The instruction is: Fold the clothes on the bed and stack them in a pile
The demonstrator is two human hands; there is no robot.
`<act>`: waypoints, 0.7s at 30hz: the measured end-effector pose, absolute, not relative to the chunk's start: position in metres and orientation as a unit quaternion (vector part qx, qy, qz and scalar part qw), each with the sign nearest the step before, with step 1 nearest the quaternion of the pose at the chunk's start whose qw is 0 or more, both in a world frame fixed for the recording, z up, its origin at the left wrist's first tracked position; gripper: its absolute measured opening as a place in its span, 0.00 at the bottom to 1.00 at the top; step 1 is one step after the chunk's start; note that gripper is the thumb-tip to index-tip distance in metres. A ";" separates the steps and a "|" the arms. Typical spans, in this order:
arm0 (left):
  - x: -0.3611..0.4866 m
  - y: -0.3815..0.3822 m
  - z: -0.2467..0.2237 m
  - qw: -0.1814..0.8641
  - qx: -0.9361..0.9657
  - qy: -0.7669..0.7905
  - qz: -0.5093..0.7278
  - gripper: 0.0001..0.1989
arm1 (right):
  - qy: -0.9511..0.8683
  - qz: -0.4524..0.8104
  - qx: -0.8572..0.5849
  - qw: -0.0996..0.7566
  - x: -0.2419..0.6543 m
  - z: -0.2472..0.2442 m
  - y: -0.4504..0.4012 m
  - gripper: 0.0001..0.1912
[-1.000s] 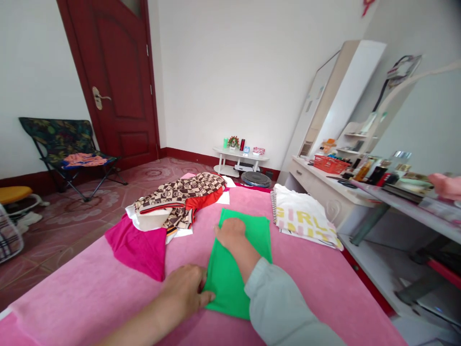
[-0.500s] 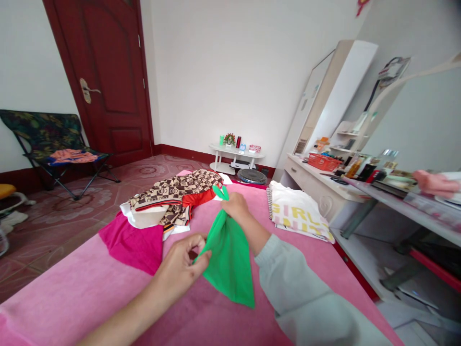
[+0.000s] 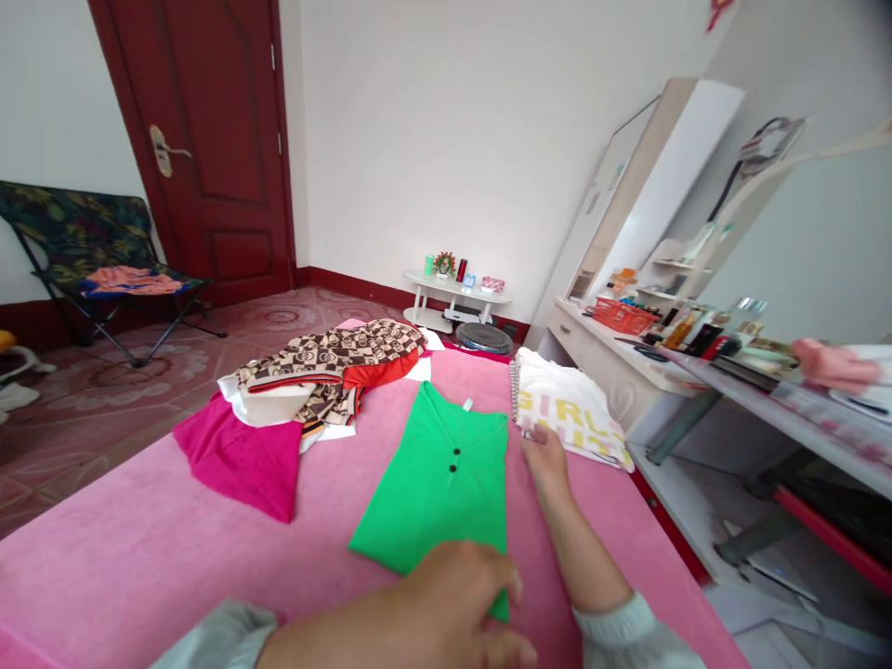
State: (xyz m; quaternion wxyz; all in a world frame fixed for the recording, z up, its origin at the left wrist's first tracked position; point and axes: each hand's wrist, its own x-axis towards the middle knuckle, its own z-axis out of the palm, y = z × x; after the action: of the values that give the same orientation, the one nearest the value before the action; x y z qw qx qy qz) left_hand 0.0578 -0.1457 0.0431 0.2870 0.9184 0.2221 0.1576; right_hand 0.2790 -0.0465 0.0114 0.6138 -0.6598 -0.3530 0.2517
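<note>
Head view: on the far left I have a folding chair (image 3: 76,223) with a peach-coloured cloth (image 3: 132,280) on its seat, then a dark red door (image 3: 195,139) beyond it. Nearer, a magenta garment (image 3: 243,455) lies on the left part of the pink cover (image 3: 118,530), and a brown-and-cream patterned garment (image 3: 348,348) stretches away behind it to the right.

Around the middle of the cover I see the green top (image 3: 436,488), flat, two dark buttons (image 3: 456,452) below its neckline, its left and near edges slanting. My left hand (image 3: 452,595) is over its near edge, blurred, fingers loosely curved and apart; I can't tell whether it touches the fabric.

Right of the top, my right hand (image 3: 549,457) is at the near left corner of a folded white shirt (image 3: 568,400) with yellow and pink lettering. I cannot tell whether those fingers are spread or pinching. Farther right, a red basket (image 3: 620,316) stands on a white dresser (image 3: 592,339).
</note>
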 end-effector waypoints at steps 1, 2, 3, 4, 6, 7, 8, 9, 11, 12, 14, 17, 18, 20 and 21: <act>0.062 -0.148 0.032 0.288 0.930 0.188 0.128 0.16 | -0.369 0.214 -0.672 0.605 0.288 0.001 -0.054 0.22; 0.065 -0.150 0.024 0.288 0.937 0.162 0.113 0.16 | -0.392 0.188 -0.680 0.591 0.294 -0.007 -0.060 0.23; 0.066 -0.152 0.020 0.291 0.939 0.147 0.114 0.16 | -0.422 0.165 -0.683 0.573 0.297 -0.012 -0.064 0.23; 0.065 -0.152 0.019 0.301 0.935 0.142 0.126 0.16 | -0.455 0.145 -0.682 0.554 0.296 -0.014 -0.067 0.22; 0.061 -0.151 0.025 0.340 0.914 0.156 0.156 0.13 | -0.522 0.113 -0.665 0.522 0.286 -0.011 -0.071 0.19; 0.059 -0.149 0.029 0.357 0.903 0.173 0.168 0.11 | -0.553 0.092 -0.650 0.513 0.278 -0.008 -0.072 0.17; 0.056 -0.144 0.033 0.362 0.894 0.197 0.178 0.10 | -0.582 0.071 -0.633 0.506 0.269 -0.003 -0.073 0.16; 0.052 -0.138 0.036 0.353 0.888 0.226 0.187 0.10 | -0.607 0.055 -0.616 0.499 0.260 0.001 -0.074 0.14; 0.044 -0.117 0.037 0.299 0.881 0.299 0.211 0.09 | -0.650 0.049 -0.583 0.485 0.243 0.009 -0.077 0.12; 0.039 -0.102 0.036 0.262 0.874 0.339 0.229 0.09 | -0.667 0.058 -0.569 0.477 0.235 0.011 -0.080 0.12; 0.027 -0.066 0.031 0.189 0.846 0.420 0.270 0.10 | -0.704 0.089 -0.539 0.454 0.220 0.015 -0.087 0.12; 0.007 -0.005 0.020 0.148 0.781 0.531 0.293 0.15 | -0.766 0.126 -0.488 0.399 0.198 0.019 -0.100 0.11; 0.002 0.013 0.016 0.164 0.766 0.553 0.284 0.17 | -0.788 0.134 -0.470 0.374 0.191 0.020 -0.104 0.12; -0.005 0.045 0.010 0.196 0.754 0.567 0.265 0.18 | -0.829 0.151 -0.437 0.314 0.177 0.022 -0.112 0.14; -0.006 0.058 0.007 0.207 0.752 0.569 0.259 0.19 | -0.847 0.163 -0.421 0.280 0.171 0.023 -0.115 0.17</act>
State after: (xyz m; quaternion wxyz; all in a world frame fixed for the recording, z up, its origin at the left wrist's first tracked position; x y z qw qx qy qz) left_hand -0.0057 0.0577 0.0067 0.2067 0.7523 0.5693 0.2593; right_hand 0.1705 -0.1149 0.0234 0.2803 -0.4213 -0.8470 0.1629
